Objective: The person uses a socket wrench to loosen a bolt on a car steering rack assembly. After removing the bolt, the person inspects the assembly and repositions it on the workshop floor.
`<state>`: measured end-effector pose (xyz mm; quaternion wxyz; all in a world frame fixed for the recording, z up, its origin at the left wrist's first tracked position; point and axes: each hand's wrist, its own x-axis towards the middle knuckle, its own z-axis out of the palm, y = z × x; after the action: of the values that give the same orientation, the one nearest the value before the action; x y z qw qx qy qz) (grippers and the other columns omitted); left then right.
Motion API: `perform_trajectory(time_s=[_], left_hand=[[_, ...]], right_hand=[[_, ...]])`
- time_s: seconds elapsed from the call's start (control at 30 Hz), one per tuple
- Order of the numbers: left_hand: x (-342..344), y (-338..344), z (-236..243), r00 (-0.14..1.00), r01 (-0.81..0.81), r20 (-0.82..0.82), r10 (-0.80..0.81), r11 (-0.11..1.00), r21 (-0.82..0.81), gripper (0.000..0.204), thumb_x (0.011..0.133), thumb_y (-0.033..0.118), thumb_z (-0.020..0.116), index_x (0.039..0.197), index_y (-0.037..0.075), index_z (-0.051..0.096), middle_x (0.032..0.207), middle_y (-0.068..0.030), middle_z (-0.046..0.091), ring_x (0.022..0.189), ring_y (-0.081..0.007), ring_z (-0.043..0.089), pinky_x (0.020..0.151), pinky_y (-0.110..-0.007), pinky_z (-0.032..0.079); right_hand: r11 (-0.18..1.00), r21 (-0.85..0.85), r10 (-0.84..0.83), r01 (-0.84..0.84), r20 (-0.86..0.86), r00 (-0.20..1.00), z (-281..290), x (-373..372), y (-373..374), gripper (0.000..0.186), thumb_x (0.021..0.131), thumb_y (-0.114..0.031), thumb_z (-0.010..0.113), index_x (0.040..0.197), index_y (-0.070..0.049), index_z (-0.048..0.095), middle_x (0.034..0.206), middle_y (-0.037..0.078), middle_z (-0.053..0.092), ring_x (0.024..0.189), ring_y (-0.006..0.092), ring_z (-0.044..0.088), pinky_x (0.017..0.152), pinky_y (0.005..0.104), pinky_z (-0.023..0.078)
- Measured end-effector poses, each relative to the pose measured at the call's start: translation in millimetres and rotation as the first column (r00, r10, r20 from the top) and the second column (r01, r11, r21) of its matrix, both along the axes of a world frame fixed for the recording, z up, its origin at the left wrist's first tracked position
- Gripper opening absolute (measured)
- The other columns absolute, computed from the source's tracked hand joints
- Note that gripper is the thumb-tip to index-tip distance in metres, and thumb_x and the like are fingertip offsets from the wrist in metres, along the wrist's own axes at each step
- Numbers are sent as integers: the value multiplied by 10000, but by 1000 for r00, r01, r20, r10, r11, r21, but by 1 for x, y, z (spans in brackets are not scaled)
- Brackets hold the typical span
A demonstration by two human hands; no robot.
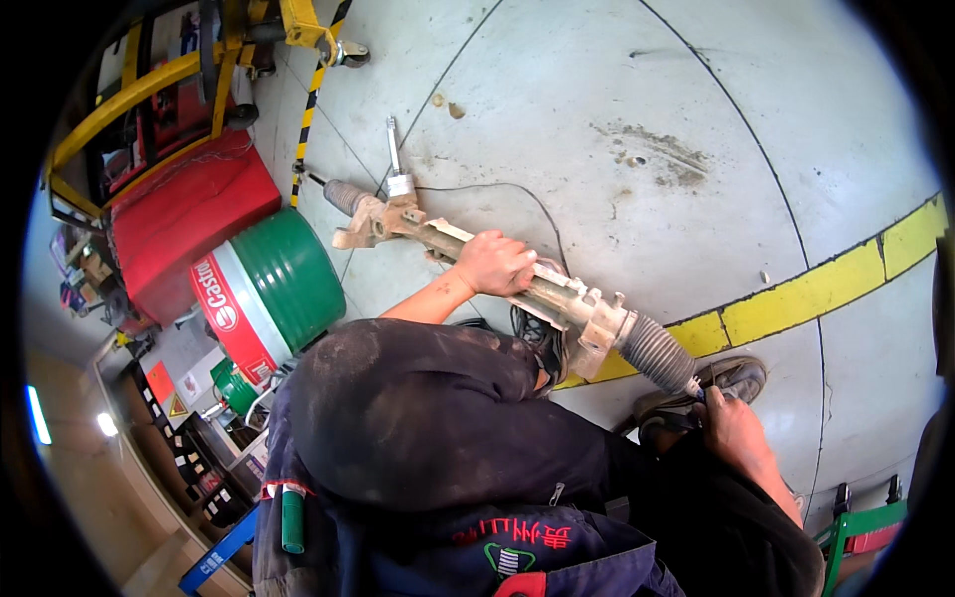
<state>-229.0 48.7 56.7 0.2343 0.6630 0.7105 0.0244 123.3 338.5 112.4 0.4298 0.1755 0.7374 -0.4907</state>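
Observation:
A long, dirty steering rack (448, 239) with ribbed bellows at both ends lies diagonally across my view, held above the floor. My left hand (495, 263) is wrapped round its middle tube. At the lower right end, beside the ribbed bellows (652, 350), my right hand (728, 428) is closed at the rod end, where a small blue piece shows; what exactly the fingers grip is hidden. An upright fitting (399, 184) with a metal shaft rises from the rack's far part. My dark-clothed knee and one shoe (736, 378) are below it.
Pale floor (617, 99) with a yellow line and black-yellow striped tape. At left stand a green-and-red drum (284, 284), a red box (179, 219) and a yellow wheeled frame (179, 70). A cable (527, 194) curves behind the rack. A green object (860, 527) is at bottom right.

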Motion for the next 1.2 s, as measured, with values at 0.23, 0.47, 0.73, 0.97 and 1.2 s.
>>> perform_trajectory(time_s=[0.23,0.47,0.73,0.97,1.2], left_hand=[[-3,5,5,1000,28,4,-28,999,-36,138,720,245,605,790,127,591,621,-15,507,539,-219,536,526,-351,392],[13,26,-2,999,14,43,-13,999,-30,154,708,242,622,772,105,594,620,-34,517,546,-227,540,522,-363,397],[12,21,3,1000,3,15,-3,1000,-30,326,748,399,682,817,83,640,615,-28,527,548,-211,567,523,-343,391],[5,0,-5,999,-25,30,27,998,-52,325,784,397,652,819,74,642,616,-35,531,556,-208,572,532,-335,391],[8,-4,-6,999,-45,-5,45,999,-22,352,819,413,614,778,64,643,563,-49,539,503,-218,564,509,-335,401]], right_hand=[[999,15,-43,43,-2,999,8,24,17,238,902,-230,563,947,-16,468,661,255,595,639,476,581,575,543,457],[999,38,-5,3,65,998,8,45,23,258,913,-250,532,941,-2,464,678,256,618,649,451,612,587,520,485],[997,19,73,-77,186,980,-6,26,6,279,881,-243,563,976,-3,457,688,276,615,690,463,617,621,535,486],[983,43,166,-177,196,966,-20,-3,0,303,875,-230,567,994,31,469,705,282,620,709,461,622,653,525,507],[957,-17,286,-290,216,934,-25,-39,-7,332,871,-234,568,1014,49,470,798,306,629,789,467,622,711,532,502]])
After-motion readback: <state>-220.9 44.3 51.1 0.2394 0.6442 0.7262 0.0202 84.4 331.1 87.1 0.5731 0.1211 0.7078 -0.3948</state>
